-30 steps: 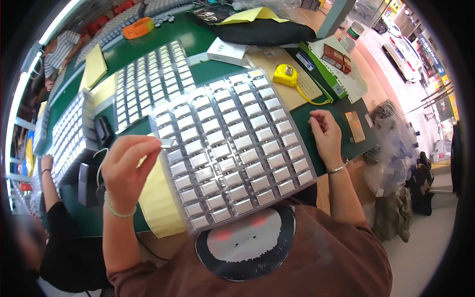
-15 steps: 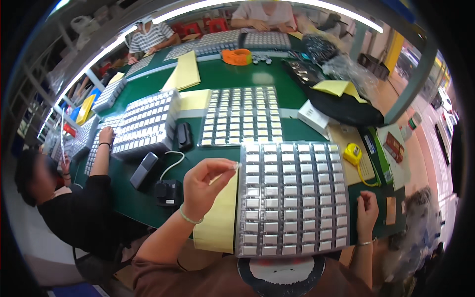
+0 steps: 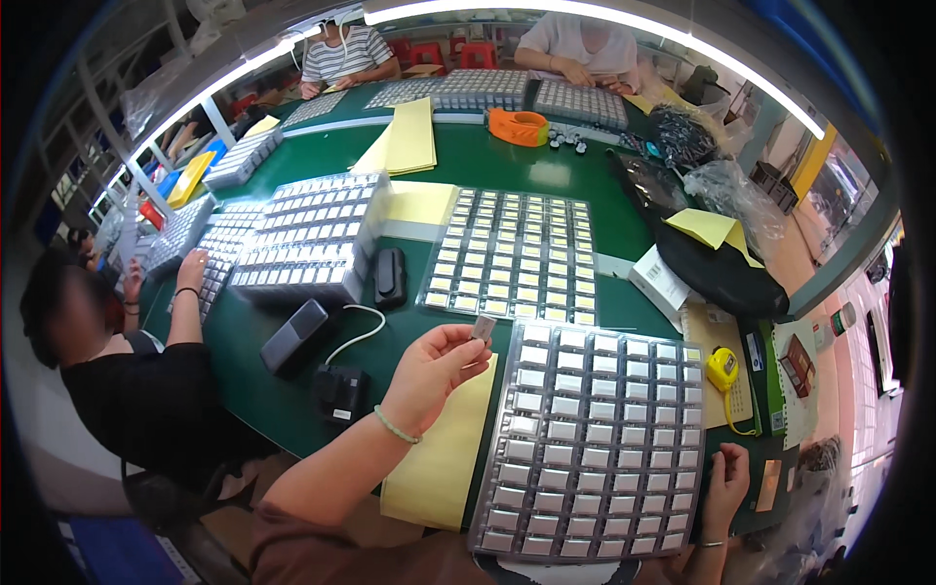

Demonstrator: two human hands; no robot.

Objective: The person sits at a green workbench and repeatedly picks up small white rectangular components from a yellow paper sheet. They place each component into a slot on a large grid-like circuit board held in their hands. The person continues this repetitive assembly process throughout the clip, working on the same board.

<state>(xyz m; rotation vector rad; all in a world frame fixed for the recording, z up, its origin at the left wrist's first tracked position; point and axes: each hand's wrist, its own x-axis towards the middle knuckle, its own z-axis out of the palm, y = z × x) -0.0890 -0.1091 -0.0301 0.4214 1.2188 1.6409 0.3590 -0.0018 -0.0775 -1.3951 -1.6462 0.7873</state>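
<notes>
Between the thumb and fingers of my left hand (image 3: 429, 375) is a small flat silver-grey rectangular piece (image 3: 483, 328), its broad face showing. This hand is raised at the upper left corner of a clear plastic tray (image 3: 542, 429) filled with rows of similar silver pieces. My right hand (image 3: 723, 492) is beside the tray's right edge with its fingers curled in. Whether anything is in those fingers is hidden. Yellow paper (image 3: 439, 458) lies under my left forearm, along the tray's left side.
Beyond lies a second tray (image 3: 514, 258) of yellow-faced pieces. Stacked trays (image 3: 307, 239), a power bank (image 3: 294, 336) and a black case (image 3: 389, 278) stand to the left. At right are a yellow tape measure (image 3: 721, 369) and a white box (image 3: 660, 286). Co-workers sit left and across.
The view has shifted, so the table appears further right and lower. My left hand has turned the piece so its flat face shows. My right hand stays beside the tray, fingers still curled.
</notes>
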